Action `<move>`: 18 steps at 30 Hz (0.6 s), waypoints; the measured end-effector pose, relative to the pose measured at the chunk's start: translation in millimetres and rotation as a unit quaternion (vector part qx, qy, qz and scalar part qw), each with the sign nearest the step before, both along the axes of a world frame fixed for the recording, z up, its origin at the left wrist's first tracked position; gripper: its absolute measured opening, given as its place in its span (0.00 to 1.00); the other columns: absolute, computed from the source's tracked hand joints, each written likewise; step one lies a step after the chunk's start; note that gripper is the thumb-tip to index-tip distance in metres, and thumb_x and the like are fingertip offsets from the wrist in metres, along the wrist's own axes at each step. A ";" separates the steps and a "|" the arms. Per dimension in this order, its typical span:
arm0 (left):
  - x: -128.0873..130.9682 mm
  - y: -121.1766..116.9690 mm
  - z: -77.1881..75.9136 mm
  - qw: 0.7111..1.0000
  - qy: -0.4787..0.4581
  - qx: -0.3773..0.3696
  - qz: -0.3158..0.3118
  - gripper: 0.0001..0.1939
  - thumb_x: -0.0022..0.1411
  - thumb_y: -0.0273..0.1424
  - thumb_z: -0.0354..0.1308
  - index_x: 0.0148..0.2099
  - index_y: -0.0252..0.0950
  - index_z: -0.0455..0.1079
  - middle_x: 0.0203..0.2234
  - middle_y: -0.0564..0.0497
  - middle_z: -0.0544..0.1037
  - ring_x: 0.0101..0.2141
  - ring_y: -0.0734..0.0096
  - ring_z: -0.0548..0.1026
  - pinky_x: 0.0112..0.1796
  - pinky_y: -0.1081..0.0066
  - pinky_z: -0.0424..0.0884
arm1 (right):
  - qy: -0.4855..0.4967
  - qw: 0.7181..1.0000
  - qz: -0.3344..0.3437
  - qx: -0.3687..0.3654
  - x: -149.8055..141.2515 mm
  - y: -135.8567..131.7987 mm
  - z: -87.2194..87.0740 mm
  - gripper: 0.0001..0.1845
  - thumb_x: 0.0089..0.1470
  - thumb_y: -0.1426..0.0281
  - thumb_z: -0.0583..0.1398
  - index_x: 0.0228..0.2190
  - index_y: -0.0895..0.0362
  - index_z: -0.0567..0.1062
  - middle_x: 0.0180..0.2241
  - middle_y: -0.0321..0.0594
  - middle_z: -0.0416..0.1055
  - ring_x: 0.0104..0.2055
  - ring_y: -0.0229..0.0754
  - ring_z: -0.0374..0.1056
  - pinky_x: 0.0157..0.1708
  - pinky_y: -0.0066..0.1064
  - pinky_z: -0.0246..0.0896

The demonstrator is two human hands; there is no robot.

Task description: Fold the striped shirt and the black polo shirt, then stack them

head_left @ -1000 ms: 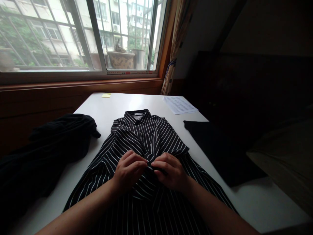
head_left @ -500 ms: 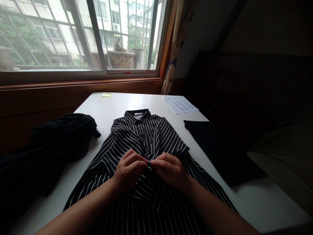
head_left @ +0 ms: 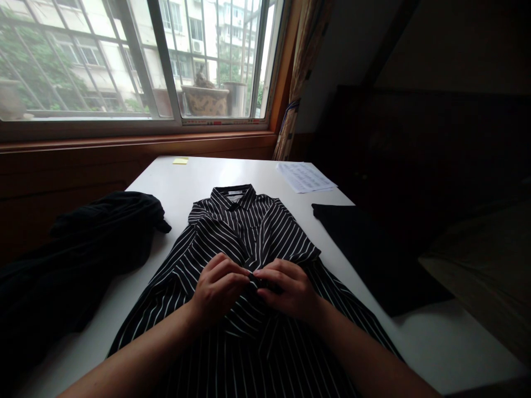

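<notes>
A black shirt with white stripes (head_left: 290, 235) lies on the white table, its collar toward the window and its sleeves drawn in over the front. My left hand (head_left: 219, 284) pinches dark cloth of the shirt near the middle. Close against it, my right hand (head_left: 288, 287) grips the same bit of cloth, with thumb and forefinger slightly apart at the tips. The fingertips of both hands almost meet. Whether a button sits between them is too small to make out.
Dark bunched clothing (head_left: 108, 237) lies on the left of the table (head_left: 224, 168). A flat black cloth (head_left: 365, 249) is on the right. Printed sheets (head_left: 306, 177) and a yellow sticky pad (head_left: 180, 161) rest near the far edge, below a barred window (head_left: 178, 66).
My right thumb has dropped a little away from the forefinger, and the right fingertips have shifted slightly. The left hand and the shirt are nearly the same.
</notes>
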State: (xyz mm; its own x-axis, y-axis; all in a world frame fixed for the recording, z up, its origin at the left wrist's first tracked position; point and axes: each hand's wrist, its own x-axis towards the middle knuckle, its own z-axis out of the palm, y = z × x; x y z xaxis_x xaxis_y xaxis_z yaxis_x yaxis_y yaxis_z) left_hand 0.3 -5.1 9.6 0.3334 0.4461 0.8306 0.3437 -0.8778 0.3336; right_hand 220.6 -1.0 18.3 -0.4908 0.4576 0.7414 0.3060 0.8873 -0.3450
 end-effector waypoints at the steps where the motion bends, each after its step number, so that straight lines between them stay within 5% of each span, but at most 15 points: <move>1: 0.0 -0.2 -0.1 1.000 0.000 0.001 0.000 0.06 0.63 0.21 0.61 0.39 0.38 0.73 0.34 0.50 0.80 0.32 0.69 0.72 0.34 0.67 0.72 | 0.001 1.000 0.000 0.000 -0.1 0.0 0.2 0.17 0.56 0.69 0.66 0.49 0.54 0.75 0.36 0.40 0.78 0.36 0.40 0.74 0.37 0.34 0.73; 18: -2.3 -2.7 -4.8 1.000 0.013 0.008 0.005 0.08 0.62 0.19 0.62 0.39 0.38 0.73 0.35 0.50 0.81 0.33 0.68 0.72 0.34 0.66 0.71 | 0.034 0.999 -0.004 -0.040 -4.3 -2.4 -2.6 0.14 0.57 0.77 0.64 0.46 0.55 0.78 0.36 0.41 0.78 0.36 0.39 0.74 0.37 0.31 0.72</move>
State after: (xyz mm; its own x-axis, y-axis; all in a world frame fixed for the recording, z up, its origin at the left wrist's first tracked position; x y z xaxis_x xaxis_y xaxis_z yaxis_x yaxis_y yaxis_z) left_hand -2.0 -7.7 4.8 0.3509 0.4357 0.8289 0.3600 -0.8799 0.3101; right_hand 216.3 -3.3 15.7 -0.4367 0.5209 0.7334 0.2874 0.8533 -0.4350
